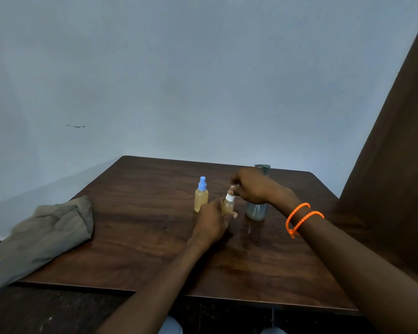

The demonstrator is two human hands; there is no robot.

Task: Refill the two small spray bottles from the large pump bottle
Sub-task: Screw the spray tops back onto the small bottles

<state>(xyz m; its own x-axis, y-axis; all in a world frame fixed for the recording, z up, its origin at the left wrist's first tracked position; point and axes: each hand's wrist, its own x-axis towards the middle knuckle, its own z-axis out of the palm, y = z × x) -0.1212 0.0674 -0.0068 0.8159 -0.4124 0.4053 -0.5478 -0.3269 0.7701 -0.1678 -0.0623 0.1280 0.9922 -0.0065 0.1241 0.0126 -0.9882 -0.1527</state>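
Dark wood surface (140,227) against a pale blue-grey wall, brown curtain at right, crumpled khaki cloth (46,235) hanging over the left edge.

Left hand (212,222) is wrapped round the body of the white-capped spray bottle (228,206), steadying it near the middle of the surface. Right hand (249,186), orange beaded bands (299,218) on that wrist, pinches the white spray head from above; looks like it's being screwed on or off, can't tell which. Bottle tilts slightly.

Blue-capped spray bottle (201,196) stands upright just left of it, capped, amber liquid nearly to the shoulder, untouched. Large pump bottle (257,208) sits just behind the right hand, mostly hidden, grey pump head poking above; liquid level looks low.

Handling guess: small bottles are light thin plastic, easy to tip, likely slick if any liquid has dripped. Grip low on the body, don't squeeze, twist only at the cap collar. Pump bottle is heavier and stable; hold its body, press the head straight down.
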